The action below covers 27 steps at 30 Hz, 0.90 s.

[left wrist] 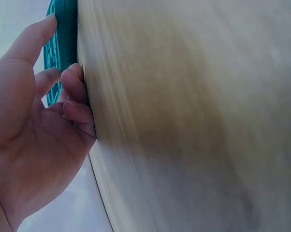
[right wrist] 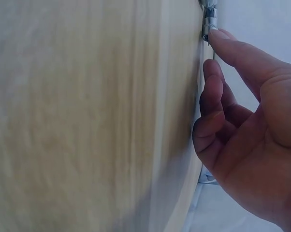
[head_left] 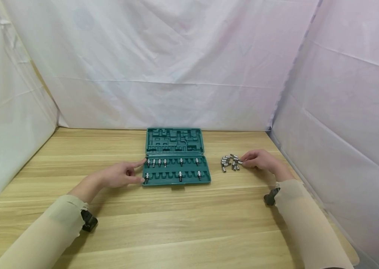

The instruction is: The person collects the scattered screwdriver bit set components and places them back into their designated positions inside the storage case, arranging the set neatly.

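Our left hand (head_left: 119,175) rests at the left edge of the open green case (head_left: 176,157), fingers loose, holding nothing; our right hand (head_left: 260,160) reaches the pile of loose bits (head_left: 230,163) lying right of the case, fingertips touching them. In the left wrist view, the relaxed fingers (left wrist: 70,82) lie against the case (left wrist: 63,43). In the right wrist view, a fingertip (right wrist: 227,46) meets one bit (right wrist: 209,21), not yet pinched. We judge a pickup is starting; next calls for pinching one bit.
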{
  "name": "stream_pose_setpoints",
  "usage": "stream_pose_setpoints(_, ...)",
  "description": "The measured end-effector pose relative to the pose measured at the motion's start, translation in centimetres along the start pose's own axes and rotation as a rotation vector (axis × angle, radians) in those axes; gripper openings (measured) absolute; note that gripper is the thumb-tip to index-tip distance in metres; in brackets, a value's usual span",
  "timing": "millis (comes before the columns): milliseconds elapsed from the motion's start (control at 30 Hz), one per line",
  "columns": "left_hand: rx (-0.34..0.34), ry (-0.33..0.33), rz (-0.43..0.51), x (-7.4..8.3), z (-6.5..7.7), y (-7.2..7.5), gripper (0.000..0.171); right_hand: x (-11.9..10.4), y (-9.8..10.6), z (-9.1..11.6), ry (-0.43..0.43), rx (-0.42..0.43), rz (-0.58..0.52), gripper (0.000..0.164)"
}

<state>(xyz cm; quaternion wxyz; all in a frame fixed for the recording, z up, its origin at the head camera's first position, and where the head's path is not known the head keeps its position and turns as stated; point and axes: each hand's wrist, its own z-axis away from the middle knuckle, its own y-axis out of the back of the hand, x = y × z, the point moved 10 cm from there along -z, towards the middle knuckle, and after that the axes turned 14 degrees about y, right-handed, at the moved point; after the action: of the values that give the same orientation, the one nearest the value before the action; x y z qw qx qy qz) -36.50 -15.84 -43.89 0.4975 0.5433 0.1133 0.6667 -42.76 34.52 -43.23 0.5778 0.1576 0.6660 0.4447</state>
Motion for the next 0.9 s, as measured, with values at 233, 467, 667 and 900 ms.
stream_pose_setpoints(233,0.005,0.009,0.006,-0.12,-0.09,0.05,0.09,0.35,0.58,0.33,0.002,0.0,0.039,0.027)
stream_pose_setpoints(467,0.0,0.013,0.008,-0.11,0.0,0.03,0.09,0.51,0.62,0.63,-0.008,-0.002,0.027,0.026)
stream_pose_setpoints(667,-0.002,0.003,0.003,-0.2,-0.03,-0.08,0.089,0.43,0.46,0.5,-0.02,-0.018,0.048,0.031)
stream_pose_setpoints(900,0.002,-0.003,0.004,-0.15,-0.14,-0.05,0.089,0.74,0.58,0.74,-0.029,-0.018,0.055,0.028)
